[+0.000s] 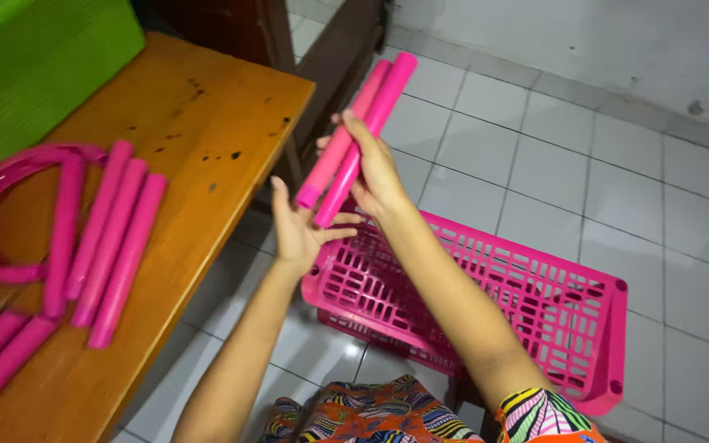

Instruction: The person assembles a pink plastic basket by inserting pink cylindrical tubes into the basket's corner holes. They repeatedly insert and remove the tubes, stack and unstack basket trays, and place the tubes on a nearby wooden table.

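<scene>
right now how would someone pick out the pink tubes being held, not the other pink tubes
Start at the wooden table on the left, then look right past its edge, above the pink slatted shelf on the tiled floor. The two pink tubes are in the right hand, raised in the air, while the others lie flat on the table.

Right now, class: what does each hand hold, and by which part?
The right hand grips two pink plastic tubes around their middle. The left hand is open below their lower ends, holding nothing.

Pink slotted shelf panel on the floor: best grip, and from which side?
Grip the near long edge of the pink slotted shelf panel, coming from above on the person's side. It lies tilted on the tiled floor, that rim is exposed, and the slots admit fingers. Both hands are up by the tubes.
</scene>
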